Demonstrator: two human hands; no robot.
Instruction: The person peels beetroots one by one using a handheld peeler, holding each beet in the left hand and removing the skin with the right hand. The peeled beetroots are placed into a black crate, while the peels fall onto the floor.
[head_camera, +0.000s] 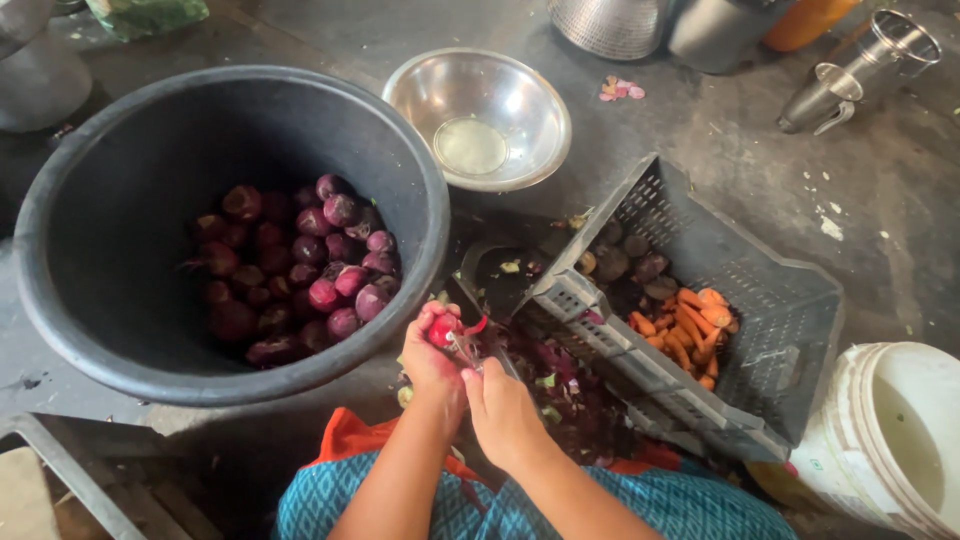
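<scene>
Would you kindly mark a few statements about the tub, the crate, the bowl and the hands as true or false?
1. The black tub holds peeled purple-red roots. True.
2. The steel bowl is heaped with carrots. False: it holds only a little pale liquid; the carrots lie in the crate.
3. The left hand holds a red root. True.
4. The right hand rests inside the white bucket. False: it works a peeler against the root, beside the left hand.
5. The crate sits level. False: it is tilted.
</scene>
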